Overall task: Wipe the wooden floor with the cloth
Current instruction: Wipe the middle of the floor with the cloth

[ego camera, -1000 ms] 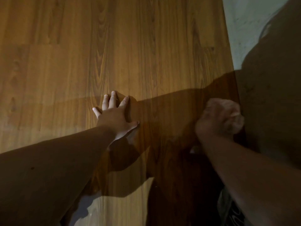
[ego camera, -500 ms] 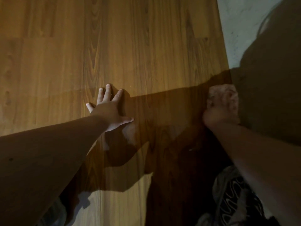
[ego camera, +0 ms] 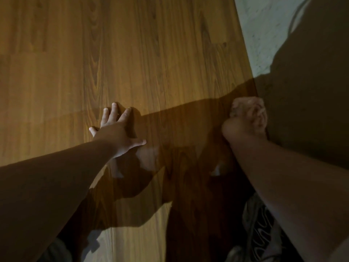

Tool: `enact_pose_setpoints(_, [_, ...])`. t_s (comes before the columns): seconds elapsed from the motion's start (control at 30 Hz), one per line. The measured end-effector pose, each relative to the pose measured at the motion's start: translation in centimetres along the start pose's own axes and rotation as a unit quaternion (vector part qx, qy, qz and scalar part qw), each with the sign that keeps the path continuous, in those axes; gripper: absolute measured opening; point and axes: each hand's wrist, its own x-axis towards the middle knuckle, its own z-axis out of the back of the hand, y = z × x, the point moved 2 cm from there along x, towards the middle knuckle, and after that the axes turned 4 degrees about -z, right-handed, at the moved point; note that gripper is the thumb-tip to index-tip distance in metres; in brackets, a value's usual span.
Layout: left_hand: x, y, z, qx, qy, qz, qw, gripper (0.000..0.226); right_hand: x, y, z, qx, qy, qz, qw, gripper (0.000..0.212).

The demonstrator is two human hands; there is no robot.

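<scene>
Two hands are down on the floor. The left hand, near 9 o'clock, lies flat with straight, spread fingers and looks to be bracing the body. The right hand, at 3 o'clock, has its fingers curled tight round the cloth, a bunched wad poking out toward 12 at the floor's edge, where a pale surface begins. So balled up, the cloth probably offers only a small patch, so strokes could leave unwiped strips. Heavy shadow covers that side and could hide missed spots. If the boards are damp, the bracing palm could slip or leave prints. The knuckles may scrape the edge.
</scene>
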Motion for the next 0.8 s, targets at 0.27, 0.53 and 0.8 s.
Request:
enact_pose_setpoints(0.27, [-0.2, 0.9, 1.2, 0.054, -0.059, -0.057, 0.995, 0.106, -3.8, 8.6, -4.1, -0.178, 0.028, 0.556, 0.812, 0.048])
enact_pose_setpoints(0.53, [1.0, 2.5, 2.6, 0.007, -0.020, 0.065, 0.998, 0.113, 2.5, 7.8, 0.2, 0.039, -0.002, 0.044, 0.998, 0.047])
enact_pose_setpoints(0.8, [3.8, 2.3, 5.1, 0.077, -0.058, -0.031, 0.995, 0.111, 0.9, 10.5, -3.0, -0.127, 0.011, 0.530, 0.838, 0.046])
